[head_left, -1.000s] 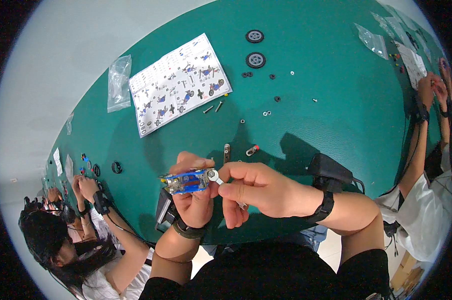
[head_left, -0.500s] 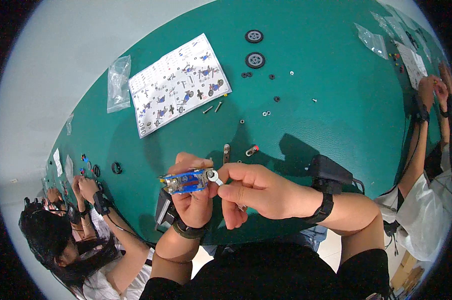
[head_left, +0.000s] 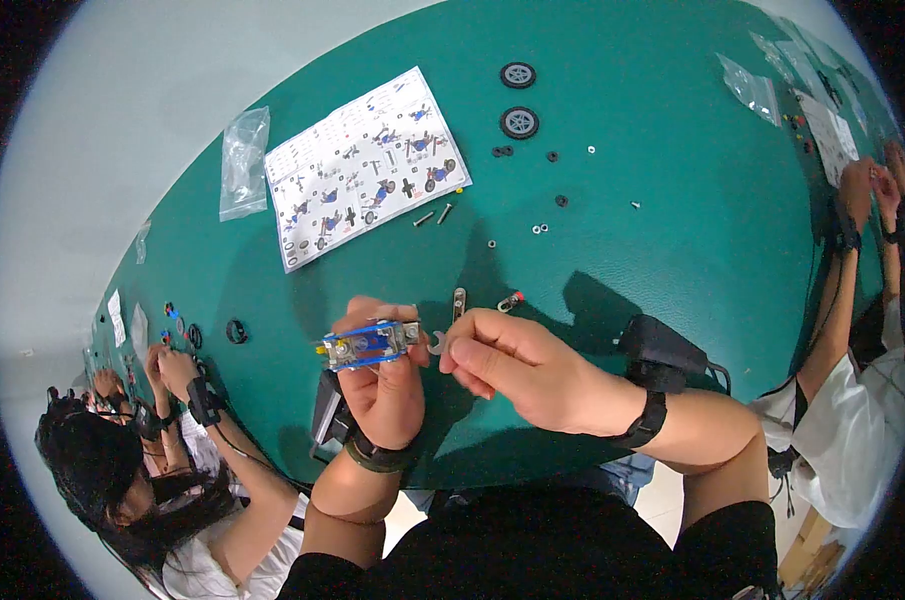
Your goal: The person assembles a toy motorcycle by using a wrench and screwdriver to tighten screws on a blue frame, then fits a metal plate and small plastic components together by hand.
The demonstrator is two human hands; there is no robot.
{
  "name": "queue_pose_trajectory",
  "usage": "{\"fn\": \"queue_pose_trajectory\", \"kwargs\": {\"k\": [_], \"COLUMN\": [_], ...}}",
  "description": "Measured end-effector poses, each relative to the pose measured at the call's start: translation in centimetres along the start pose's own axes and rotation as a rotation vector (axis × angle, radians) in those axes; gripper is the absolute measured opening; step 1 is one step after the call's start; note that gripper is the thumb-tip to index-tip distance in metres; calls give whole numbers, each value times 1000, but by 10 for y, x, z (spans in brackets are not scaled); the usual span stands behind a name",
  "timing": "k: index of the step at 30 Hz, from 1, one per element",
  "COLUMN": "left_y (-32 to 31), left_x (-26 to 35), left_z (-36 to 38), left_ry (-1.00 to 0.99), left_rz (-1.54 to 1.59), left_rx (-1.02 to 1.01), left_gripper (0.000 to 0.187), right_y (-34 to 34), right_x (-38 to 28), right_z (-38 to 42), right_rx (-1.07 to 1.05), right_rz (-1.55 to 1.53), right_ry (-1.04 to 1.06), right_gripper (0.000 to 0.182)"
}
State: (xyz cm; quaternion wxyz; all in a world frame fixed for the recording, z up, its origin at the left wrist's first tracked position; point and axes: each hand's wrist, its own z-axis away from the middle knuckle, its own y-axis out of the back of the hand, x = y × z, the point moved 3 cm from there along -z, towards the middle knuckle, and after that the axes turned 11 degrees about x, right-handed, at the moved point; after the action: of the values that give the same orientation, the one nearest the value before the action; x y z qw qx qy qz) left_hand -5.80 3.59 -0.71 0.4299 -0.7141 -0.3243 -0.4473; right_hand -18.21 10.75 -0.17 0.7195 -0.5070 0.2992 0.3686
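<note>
My left hand (head_left: 382,395) is wrapped round a small assembly (head_left: 368,345) with blue side plates, metal parts and a yellow piece at its left end. My right hand (head_left: 532,375) pinches a small silver wrench (head_left: 437,342), whose open jaw points left. A narrow gap separates the jaw from the right end of the blue assembly. Just beyond my right hand lie a metal strip (head_left: 459,303) and a short piece with a red tip (head_left: 510,301).
An instruction sheet (head_left: 367,165) lies beside a plastic bag (head_left: 244,165). Two wheels (head_left: 519,123) stand out farther back, with screws (head_left: 444,213), nuts and black rings nearer. Co-workers' hands (head_left: 172,370) are at left and others (head_left: 862,190) at right.
The wrench has come off the metal end of the blue assembly. My left hand has turned the assembly slightly, and the fingers of my right hand have drawn in closer together.
</note>
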Motion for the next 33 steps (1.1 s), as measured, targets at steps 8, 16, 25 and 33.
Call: {"fn": "queue_pose_trajectory", "kwargs": {"k": [8,16,25,33], "left_y": [-4,-8,-7,-7], "left_x": [2,1,2,2], "left_z": [1,4,3,3], "left_ry": [-7,8,5,0], "left_rz": [-86,-88,-38,-57], "left_rx": [-32,41,18,11], "left_gripper": [33,36,35,37], "right_y": [-3,-2,-4,-4], "right_x": [0,-1,1,2], "right_z": [-1,0,1,1], "right_rx": [-24,-15,-12,-17], "right_rz": [-49,-43,-48,-69], "right_ry": [13,-5,-2,-1], "right_gripper": [16,15,15,15]}}
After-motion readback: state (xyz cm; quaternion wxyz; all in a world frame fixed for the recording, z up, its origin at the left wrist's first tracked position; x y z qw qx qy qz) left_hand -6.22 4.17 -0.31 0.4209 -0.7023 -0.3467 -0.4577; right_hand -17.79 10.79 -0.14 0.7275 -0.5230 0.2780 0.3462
